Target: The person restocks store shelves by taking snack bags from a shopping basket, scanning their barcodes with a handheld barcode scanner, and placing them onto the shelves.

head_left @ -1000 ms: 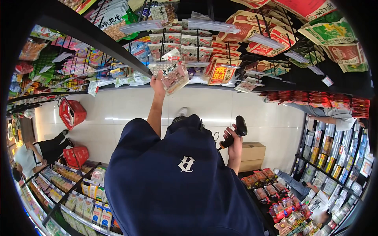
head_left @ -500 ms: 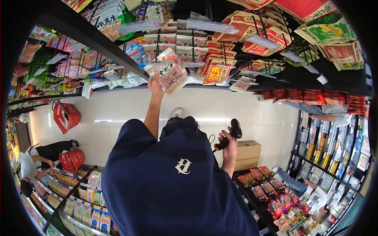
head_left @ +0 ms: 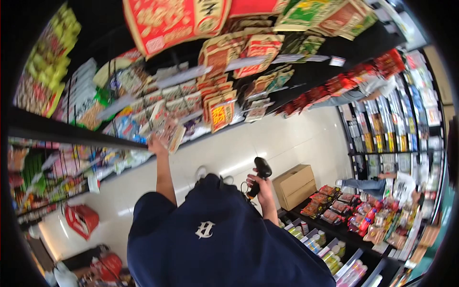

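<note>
My left hand (head_left: 157, 145) is stretched out to the hanging snack display, its fingers closed on the lower edge of a clear and white snack packet (head_left: 173, 135). The packet is tilted and slightly blurred. Right behind it hang similar white packets (head_left: 184, 103) in rows, and I cannot tell whether it touches them. My right hand (head_left: 262, 189) is wrapped round the grip of a black handheld barcode scanner (head_left: 262, 167), its head pointing up. A yellow and red snack bag (head_left: 221, 114) hangs to the right of the left hand.
A black shelf post (head_left: 81, 135) runs close to my left hand. On the floor are a red shopping basket (head_left: 82, 220) and a cardboard box (head_left: 294, 185). Low displays of packaged food (head_left: 363, 217) stand at right, with people near the shelves.
The view has turned, so the shelves now slant. My left hand has brought the packet closer to the hanging rows. My right hand still holds the scanner.
</note>
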A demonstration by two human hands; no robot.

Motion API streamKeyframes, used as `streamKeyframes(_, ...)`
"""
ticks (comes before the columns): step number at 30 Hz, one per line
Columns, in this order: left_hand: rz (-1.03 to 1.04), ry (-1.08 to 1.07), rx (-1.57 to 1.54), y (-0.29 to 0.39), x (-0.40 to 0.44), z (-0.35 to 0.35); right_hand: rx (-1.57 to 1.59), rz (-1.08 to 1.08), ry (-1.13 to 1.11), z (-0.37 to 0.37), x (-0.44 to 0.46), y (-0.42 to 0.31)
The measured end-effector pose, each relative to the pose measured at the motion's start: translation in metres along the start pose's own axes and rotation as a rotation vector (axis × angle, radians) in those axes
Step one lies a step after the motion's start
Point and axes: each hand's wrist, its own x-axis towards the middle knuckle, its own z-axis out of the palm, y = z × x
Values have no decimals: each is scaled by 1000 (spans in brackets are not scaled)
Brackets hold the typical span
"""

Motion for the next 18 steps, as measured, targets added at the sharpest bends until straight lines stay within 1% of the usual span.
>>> streamKeyframes(1, 57, 62, 125, 2, 1, 5, 24, -10, 14, 3, -2, 1)
streamKeyframes(2, 77, -76, -27, 2, 1, 6, 37, -7, 20, 4, -3, 2)
streamKeyframes(4, 106, -21, 29, 3, 4, 11, 38, 0, 37, 7, -8, 7)
streamKeyframes(5, 101, -43, 25, 0, 9, 11, 40, 11, 48, 9, -12, 8)
streamKeyframes(7, 64, 115, 184, -3, 16, 11, 49, 11, 56, 11, -17, 15)
streamKeyframes(8, 148, 164, 254, -6, 18, 12, 44, 24, 60, 11, -19, 20)
streamKeyframes(9, 147, 157, 252, -9, 22, 14, 48, 19, 61, 11, -22, 24)
streamKeyframes(11, 411, 308, 588, -13, 29, 16, 56, 40, 73, 10, -28, 34)
streamKeyframes(12, 410, 302, 584, -12, 34, 16, 62, 43, 78, 9, -32, 39)
streamKeyframes(14, 423, 235, 473, -10, 42, 19, 61, 37, 82, 12, -45, 45)
streamKeyframes(15, 421, 228, 465, 4, 30, 30, 57, 39, 85, 13, -51, 47)
streamKeyframes(17, 92, 222, 447, 46, -11, 62, 64, 23, 91, 8, -56, 61)
streamKeyframes(18, 23, 64, 342, 11, 31, 31, 85, 19, 93, 5, -60, 69)
